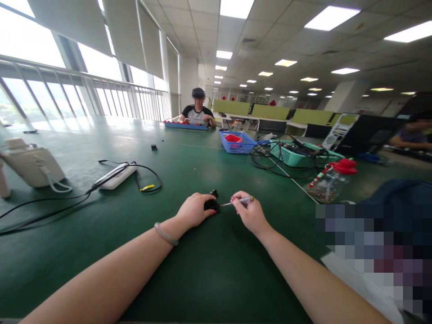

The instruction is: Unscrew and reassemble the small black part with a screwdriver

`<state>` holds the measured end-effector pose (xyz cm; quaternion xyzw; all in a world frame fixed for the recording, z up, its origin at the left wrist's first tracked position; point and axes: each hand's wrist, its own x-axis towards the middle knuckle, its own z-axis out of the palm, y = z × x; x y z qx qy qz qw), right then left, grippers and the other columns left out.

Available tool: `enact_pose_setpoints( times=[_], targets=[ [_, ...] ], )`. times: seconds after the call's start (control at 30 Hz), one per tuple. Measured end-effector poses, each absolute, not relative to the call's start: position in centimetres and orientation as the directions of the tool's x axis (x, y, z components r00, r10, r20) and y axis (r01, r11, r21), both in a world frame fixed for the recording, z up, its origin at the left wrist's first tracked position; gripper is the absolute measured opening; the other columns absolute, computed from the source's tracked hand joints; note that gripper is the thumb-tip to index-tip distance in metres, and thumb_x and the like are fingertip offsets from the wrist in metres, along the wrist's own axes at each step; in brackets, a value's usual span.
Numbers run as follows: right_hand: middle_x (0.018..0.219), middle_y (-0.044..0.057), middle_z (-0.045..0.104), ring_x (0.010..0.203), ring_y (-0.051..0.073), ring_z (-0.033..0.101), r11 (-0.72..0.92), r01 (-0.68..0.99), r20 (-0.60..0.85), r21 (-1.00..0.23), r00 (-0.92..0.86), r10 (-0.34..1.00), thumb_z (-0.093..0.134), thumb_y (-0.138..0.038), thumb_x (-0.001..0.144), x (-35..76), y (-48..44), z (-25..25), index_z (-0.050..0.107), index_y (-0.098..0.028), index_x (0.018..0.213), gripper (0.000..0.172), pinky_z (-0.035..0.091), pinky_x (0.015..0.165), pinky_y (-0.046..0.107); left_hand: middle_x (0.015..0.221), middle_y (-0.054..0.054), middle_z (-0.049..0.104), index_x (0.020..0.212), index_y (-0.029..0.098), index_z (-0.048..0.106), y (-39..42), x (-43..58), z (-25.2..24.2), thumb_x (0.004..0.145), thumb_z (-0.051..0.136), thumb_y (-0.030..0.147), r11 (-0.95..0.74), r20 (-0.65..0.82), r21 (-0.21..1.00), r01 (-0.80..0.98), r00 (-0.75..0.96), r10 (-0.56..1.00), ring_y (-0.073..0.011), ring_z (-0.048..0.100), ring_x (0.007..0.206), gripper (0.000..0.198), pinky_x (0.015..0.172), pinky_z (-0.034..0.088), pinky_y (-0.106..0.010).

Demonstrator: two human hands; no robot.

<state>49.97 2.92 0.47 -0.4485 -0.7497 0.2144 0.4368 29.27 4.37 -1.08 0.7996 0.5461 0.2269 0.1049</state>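
Note:
My left hand (195, 209) is closed around a small black part (212, 204) and steadies it on the green table (189, 274). What kind of part it is cannot be made out. Between the thumb and fingers of my right hand (249, 213) is a small screwdriver (245, 200) with a pale handle and a thin metal shaft. Its shaft points left, and the tip is at the right side of the black part; whether it touches is too small to tell.
A white power bank-like box (118, 176) with a black cable lies left, near a beige bag (32, 164). Blue (238, 144) and teal baskets (292, 155), loose cables and a red-topped jar (332, 182) stand right. A person (198, 114) sits across behind a blue tray (185, 126).

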Motion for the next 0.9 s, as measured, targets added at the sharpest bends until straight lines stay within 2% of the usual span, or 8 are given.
enact_pose_setpoints(
  times=[0.1,0.2,0.33,0.5,0.67,0.9],
  targets=[
    [0.062,-0.002,0.056,0.058,0.015,0.053,0.499,0.516,0.428,-0.697,-0.259,0.866,0.051,-0.034,0.089,50.0,3.0,0.3,0.058,-0.02,0.077,0.019,0.039,0.056,0.027,0.101,-0.007,0.068,0.116,0.031,0.065,4.4,29.2,-1.1,0.073,0.069,0.043,-0.378,0.241,0.419,0.826,0.301,0.923,-0.0265,0.062,0.099,0.045,0.091,0.048,-0.039],
    [0.067,-0.001,0.058,0.064,0.015,0.054,0.546,0.537,0.472,-0.644,-0.283,0.835,0.05,-0.03,0.089,49.9,2.5,0.7,0.058,-0.02,0.076,0.018,0.039,0.061,0.027,0.102,-0.007,0.068,0.117,0.031,0.064,4.4,29.2,-1.1,0.073,0.069,0.044,-0.378,0.244,0.415,0.828,0.299,0.922,-0.0267,0.061,0.1,0.046,0.092,0.048,-0.039],
    [0.07,0.0,0.059,0.068,0.016,0.054,0.625,0.492,0.531,-0.607,-0.333,0.779,0.047,-0.027,0.09,49.9,1.8,1.3,0.057,-0.02,0.075,0.019,0.04,0.065,0.028,0.104,-0.008,0.068,0.119,0.03,0.064,4.5,29.2,-1.2,0.072,0.071,0.044,-0.382,0.241,0.407,0.83,0.306,0.921,-0.0263,0.061,0.102,0.049,0.094,0.047,-0.038],
    [0.075,0.001,0.061,0.076,0.018,0.055,0.652,0.474,0.496,-0.592,-0.424,0.758,0.05,-0.025,0.088,49.7,1.6,1.4,0.058,-0.02,0.077,0.014,0.04,0.07,0.029,0.109,-0.008,0.069,0.123,0.025,0.062,4.7,29.2,-1.3,0.069,0.074,0.042,-0.433,0.255,0.371,0.821,0.358,0.898,-0.0269,0.06,0.105,0.058,0.096,0.046,-0.036],
    [0.074,0.0,0.061,0.072,0.017,0.055,0.623,0.471,0.46,-0.624,-0.423,0.781,0.05,-0.025,0.089,49.7,1.6,1.4,0.058,-0.021,0.078,0.014,0.04,0.069,0.029,0.113,-0.007,0.069,0.124,0.023,0.061,4.7,29.2,-1.3,0.07,0.074,0.041,-0.478,0.275,0.344,0.808,0.4,0.874,-0.0276,0.059,0.106,0.058,0.095,0.046,-0.037],
    [0.075,0.0,0.061,0.076,0.017,0.055,0.677,0.47,0.499,-0.567,-0.457,0.736,0.052,-0.023,0.087,49.8,1.5,1.4,0.059,-0.021,0.076,0.013,0.04,0.069,0.029,0.115,-0.006,0.069,0.125,0.023,0.061,4.8,29.1,-1.6,0.072,0.073,0.042,-0.494,0.292,0.325,0.807,0.411,0.864,-0.0281,0.059,0.106,0.058,0.095,0.046,-0.038]
  ],
)
